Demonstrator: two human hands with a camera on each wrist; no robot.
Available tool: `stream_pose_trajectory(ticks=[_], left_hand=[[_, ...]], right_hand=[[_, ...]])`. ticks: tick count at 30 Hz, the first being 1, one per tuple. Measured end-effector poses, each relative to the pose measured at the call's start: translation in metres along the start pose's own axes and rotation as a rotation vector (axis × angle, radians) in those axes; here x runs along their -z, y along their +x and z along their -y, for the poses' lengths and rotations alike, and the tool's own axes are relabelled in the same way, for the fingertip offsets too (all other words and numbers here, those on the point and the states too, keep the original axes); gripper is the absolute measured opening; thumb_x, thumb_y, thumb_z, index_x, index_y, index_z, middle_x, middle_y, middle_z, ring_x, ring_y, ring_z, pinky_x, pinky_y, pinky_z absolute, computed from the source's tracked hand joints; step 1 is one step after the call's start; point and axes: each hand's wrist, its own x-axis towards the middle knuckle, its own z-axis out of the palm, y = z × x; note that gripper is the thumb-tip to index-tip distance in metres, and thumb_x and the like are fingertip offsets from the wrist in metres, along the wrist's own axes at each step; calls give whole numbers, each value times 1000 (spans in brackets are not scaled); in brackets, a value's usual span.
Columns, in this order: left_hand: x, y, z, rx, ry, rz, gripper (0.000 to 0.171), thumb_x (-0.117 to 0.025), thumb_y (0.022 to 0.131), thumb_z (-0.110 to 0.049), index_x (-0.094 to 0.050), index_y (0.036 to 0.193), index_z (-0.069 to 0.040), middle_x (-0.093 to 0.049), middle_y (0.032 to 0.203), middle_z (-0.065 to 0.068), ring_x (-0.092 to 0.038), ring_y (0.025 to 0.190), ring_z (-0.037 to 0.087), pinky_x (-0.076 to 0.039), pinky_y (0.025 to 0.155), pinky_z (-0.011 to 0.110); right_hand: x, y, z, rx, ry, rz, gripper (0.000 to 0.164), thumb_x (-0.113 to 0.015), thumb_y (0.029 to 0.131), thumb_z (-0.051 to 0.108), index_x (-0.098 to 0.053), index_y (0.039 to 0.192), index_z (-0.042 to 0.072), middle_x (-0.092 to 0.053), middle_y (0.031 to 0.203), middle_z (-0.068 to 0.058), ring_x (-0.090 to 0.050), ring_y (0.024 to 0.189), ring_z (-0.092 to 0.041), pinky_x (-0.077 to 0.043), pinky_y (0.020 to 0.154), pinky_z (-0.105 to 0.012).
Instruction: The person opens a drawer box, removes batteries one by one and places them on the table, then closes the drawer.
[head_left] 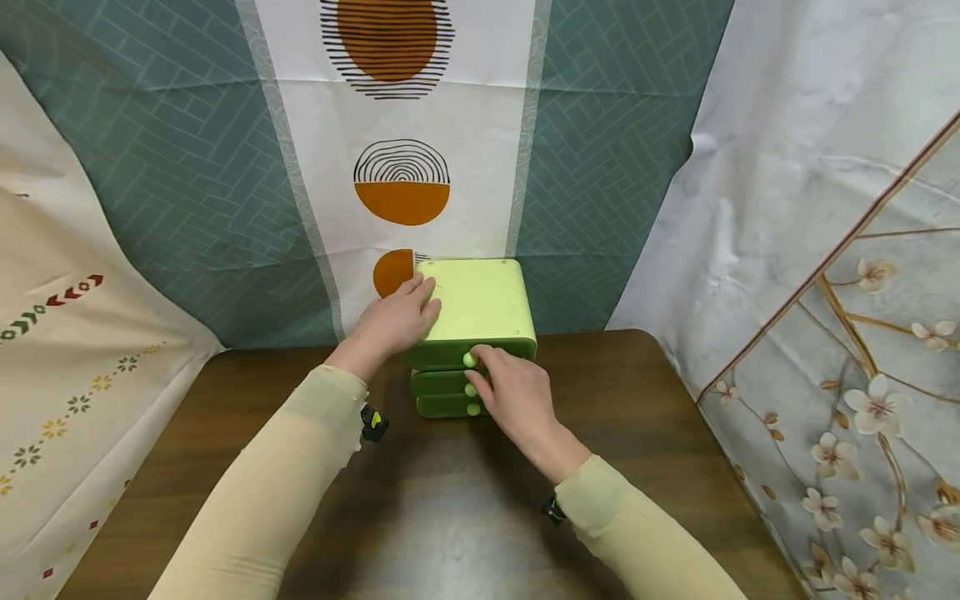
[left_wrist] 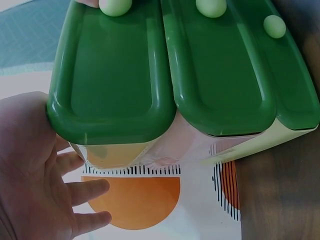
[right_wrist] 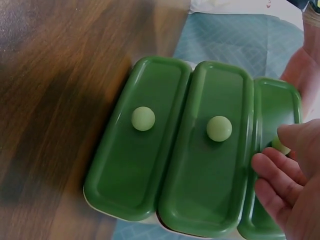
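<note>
Apparently we have the right hand point(head_left: 517, 390) pinching the top knob point(head_left: 470, 360), and the left hand point(head_left: 397, 315) spread on the drawer box point(head_left: 480, 293)

The right hand is nearer that knob, thumb and forefinger at it; the left lies along the box's upper left edge. The box stands straight ahead of us, near the far edge of the table point(head_left: 420, 508), its top drawer point(head_left: 438, 356) long from left to right, the knob at mid-front facing us. Below come the middle knob point(right_wrist: 219, 128) and bottom knob point(right_wrist: 143, 118). Only the left wrist view gives us the parted left fingertips beside the box; the right wrist view shows us the other right fingers, bent. Behind hangs a printed cloth point(head_left: 480, 125)
</note>
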Motion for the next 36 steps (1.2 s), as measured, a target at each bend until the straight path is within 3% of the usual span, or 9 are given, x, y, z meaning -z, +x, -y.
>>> stream_pose_trajectory(ticks=[13,26,36], left_hand=[[-1,1,1,11,-43,1,68,-32,120,-48,-21,179,-15,-13,185,12,-23,167,38,-28,128,63],[-1,0,1,7,-44,-7,68,-33,119,-48,-24,178,-15,-15,184,11,-23,167,35,-31,127,61],[-1,0,3,-8,-30,-25,67,-35,120,-46,-26,178,-13,-18,183,13,-20,168,34,-26,130,58]], right_hand=[[-11,4,0,20,-42,-84,23,-85,102,28,-69,111,16,-66,83,2,-52,52,-15,-43,46,-31],[-11,3,0,72,-72,-110,20,-84,102,25,-65,101,19,-57,76,4,-48,51,-11,-36,43,-28],[-8,-2,3,92,-68,-136,22,-87,99,23,-65,98,18,-55,75,5,-48,51,-12,-34,43,-27]])
